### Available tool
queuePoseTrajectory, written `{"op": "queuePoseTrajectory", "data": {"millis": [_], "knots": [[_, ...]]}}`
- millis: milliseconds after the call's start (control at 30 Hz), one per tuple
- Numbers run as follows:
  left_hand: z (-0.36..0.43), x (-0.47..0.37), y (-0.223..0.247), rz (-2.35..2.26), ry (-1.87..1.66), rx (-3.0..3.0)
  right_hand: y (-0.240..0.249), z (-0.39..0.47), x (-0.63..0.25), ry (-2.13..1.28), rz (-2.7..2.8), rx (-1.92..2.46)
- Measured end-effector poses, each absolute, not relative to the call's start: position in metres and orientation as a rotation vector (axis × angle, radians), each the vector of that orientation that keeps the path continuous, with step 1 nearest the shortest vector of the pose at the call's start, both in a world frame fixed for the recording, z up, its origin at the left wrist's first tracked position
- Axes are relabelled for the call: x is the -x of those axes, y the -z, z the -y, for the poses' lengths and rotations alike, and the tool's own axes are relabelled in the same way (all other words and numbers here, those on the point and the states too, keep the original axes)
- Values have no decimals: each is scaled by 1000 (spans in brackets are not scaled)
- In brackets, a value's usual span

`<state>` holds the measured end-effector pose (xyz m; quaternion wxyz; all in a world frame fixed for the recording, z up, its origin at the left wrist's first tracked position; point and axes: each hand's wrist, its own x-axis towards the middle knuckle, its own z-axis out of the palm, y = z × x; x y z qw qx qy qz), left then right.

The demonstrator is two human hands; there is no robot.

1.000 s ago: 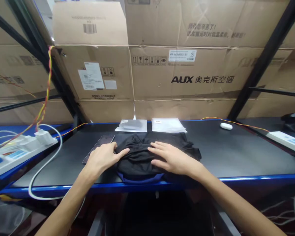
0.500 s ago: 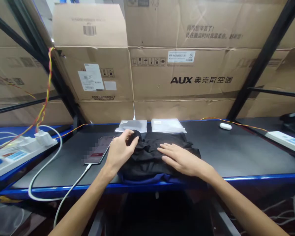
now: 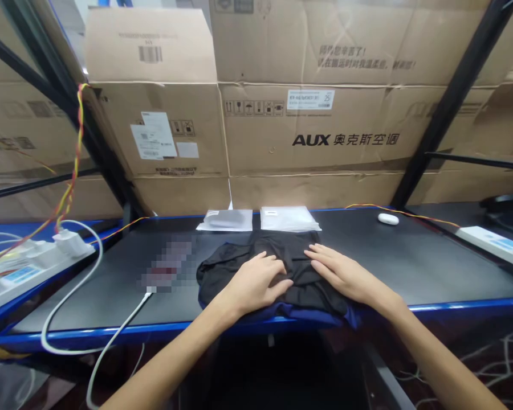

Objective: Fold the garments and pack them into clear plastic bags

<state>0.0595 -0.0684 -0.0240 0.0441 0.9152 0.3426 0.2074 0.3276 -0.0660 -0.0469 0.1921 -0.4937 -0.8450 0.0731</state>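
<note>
A black garment (image 3: 222, 262) with dark blue parts along its front edge lies bunched on the black bench top, close to the front rim. My left hand (image 3: 259, 285) rests on the middle of the cloth, fingers loosely bent and spread, thumb pointing right. My right hand (image 3: 346, 273) lies flat on the cloth's right side with its fingers stretched to the left. Neither hand grips the fabric visibly. The kind of garment cannot be made out. Just behind it are two stacks of clear plastic bags, a left stack (image 3: 226, 221) and a right stack (image 3: 288, 218).
Left of the cloth is a blurred-out phone (image 3: 169, 265) with a white cable. Power strips stand at the left (image 3: 29, 267) and right (image 3: 496, 242). A small white case (image 3: 388, 219) sits at the back right. Cardboard (image 3: 325, 159) walls off the rear, between black posts.
My left hand has let go of the black cloth at its back left and moved right and nearer, onto the middle. My right hand has shifted right. The cloth lies flatter and wider.
</note>
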Motion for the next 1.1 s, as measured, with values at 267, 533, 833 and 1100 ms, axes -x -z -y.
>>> {"op": "queuePoseTrajectory", "data": {"millis": [267,533,833,1100], "knots": [[69,-42,3,-1122,-874,-2548,49,64,-327,-231,2409,1425],[60,-30,2,-1894,-397,-2406,52,64,-328,-256,2383,1426],[58,-45,-3,-1858,-420,-2428,56,70,-337,-353,2238,1407],[60,-97,-13,-1612,-961,-2356,60,84,-380,-396,1833,1548]]}}
